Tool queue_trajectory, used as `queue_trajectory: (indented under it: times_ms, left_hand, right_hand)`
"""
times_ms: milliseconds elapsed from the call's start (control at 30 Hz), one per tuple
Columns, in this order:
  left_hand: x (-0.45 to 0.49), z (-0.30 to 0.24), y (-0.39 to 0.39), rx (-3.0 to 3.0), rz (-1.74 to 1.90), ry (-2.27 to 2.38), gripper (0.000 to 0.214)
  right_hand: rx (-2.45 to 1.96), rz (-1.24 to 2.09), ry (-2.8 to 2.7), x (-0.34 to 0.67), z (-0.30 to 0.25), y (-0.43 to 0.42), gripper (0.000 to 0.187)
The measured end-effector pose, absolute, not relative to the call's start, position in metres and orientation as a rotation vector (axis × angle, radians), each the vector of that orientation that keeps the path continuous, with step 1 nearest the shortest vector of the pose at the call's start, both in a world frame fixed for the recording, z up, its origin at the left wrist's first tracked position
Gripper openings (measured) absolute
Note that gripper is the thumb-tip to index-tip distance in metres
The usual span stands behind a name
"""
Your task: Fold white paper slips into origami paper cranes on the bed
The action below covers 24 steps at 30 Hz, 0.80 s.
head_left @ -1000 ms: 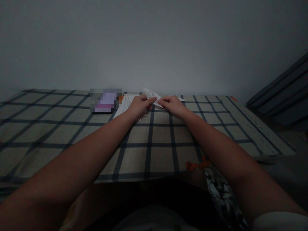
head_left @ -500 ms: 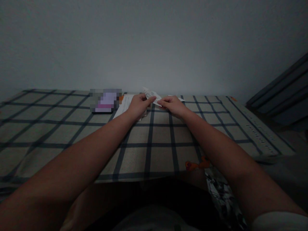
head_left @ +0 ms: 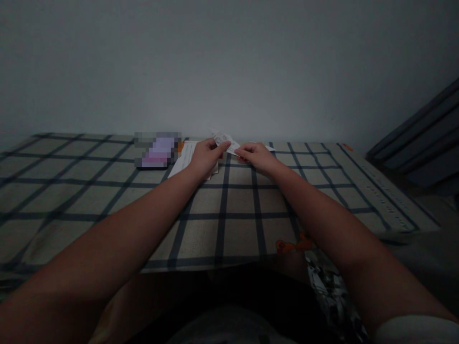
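Between my two hands is a small piece of white paper (head_left: 232,145) with dark printed marks, tilted up above the cloth. My left hand (head_left: 208,156) pinches it between thumb and fingers on its left side. At its lower right end, the fingertips of my right hand (head_left: 257,155) close on the paper. Under and beside my left hand lie white printed sheets (head_left: 182,161), partly covered by the hand. Another white paper (head_left: 269,148) shows behind my right hand, mostly hidden.
A checked tablecloth (head_left: 236,215) covers the table. To the left lies a phone (head_left: 159,152), partly blurred out, with something orange (head_left: 180,146) beside it. A pale wall (head_left: 229,67) rises behind the table. Dark slatted panels (head_left: 423,143) stand at the far right.
My left hand has shifted very slightly left, and the paper tilts a little differently between the fingers. My right hand stays almost in place.
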State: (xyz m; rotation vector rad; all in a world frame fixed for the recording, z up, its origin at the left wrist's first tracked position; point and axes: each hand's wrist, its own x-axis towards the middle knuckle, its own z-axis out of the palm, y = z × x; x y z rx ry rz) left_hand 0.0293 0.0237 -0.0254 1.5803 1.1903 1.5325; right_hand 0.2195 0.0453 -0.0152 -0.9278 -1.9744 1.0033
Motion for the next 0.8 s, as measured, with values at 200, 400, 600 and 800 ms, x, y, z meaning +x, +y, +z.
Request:
queue_trajectory:
  times_ms: [200, 400, 600, 800]
  left_hand:
    - [0.03, -0.024, 0.024, 1.57, 1.574, 1.135, 0.036]
    - [0.026, -0.028, 0.029, 1.566, 1.558, 1.118, 0.04]
    - [0.026, -0.031, 0.032, 1.526, 1.579, 1.201, 0.05]
    - [0.027, -0.02, 0.02, 1.708, 1.476, 1.191, 0.048]
  right_hand:
    - [-0.904, 1.021, -1.956, 0.215, -0.011, 0.038, 0.035]
    - [-0.849, 1.118, -1.946, 0.216, -0.016, 0.044, 0.029]
    - [-0.819, 1.105, -1.977, 0.217, -0.015, 0.043, 0.028]
    - [-0.818, 1.12, -1.926, 0.213, -0.011, 0.034, 0.034]
